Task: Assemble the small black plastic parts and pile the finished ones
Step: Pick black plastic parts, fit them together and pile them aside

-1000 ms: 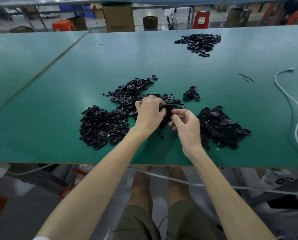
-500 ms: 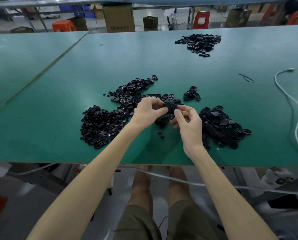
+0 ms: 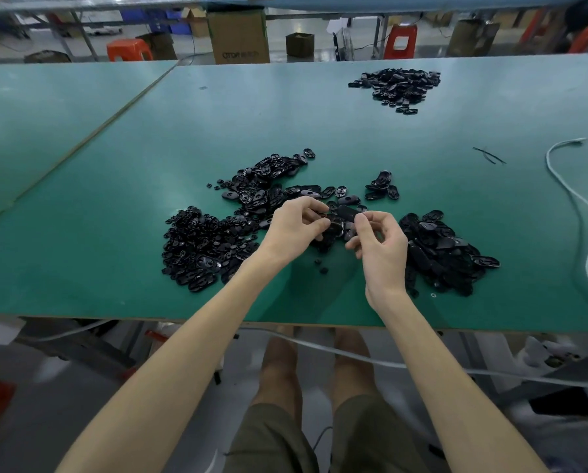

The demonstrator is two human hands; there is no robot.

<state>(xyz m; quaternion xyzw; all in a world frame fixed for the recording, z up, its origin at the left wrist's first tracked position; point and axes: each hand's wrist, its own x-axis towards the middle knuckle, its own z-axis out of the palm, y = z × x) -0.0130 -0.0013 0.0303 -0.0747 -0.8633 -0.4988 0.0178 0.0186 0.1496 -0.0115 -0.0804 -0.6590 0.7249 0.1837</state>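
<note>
Both hands meet above the green table (image 3: 115, 268). My right hand (image 3: 381, 244) pinches a small oval black plastic part (image 3: 346, 212) between thumb and fingertips. My left hand (image 3: 294, 227) has its fingers curled round a thin black piece (image 3: 319, 216) next to that part. A heap of small black parts (image 3: 200, 247) lies left of my hands. A heap of larger oval parts (image 3: 442, 247) lies right of them. More loose parts (image 3: 268, 182) spread out behind my hands, and a small cluster (image 3: 381, 186) sits behind and right.
A separate pile of black parts (image 3: 398, 85) lies far back right. A white cable (image 3: 579, 213) curls along the table's right side, with a thin black strip (image 3: 488, 155) near it. Cardboard boxes (image 3: 239, 35) and red stools (image 3: 400, 40) stand beyond the table. Two tiny loose pieces (image 3: 321, 266) sit near the front.
Both hands lifted slightly off the parts and drew a little apart. The oval part now shows between them, pinched by my right hand.
</note>
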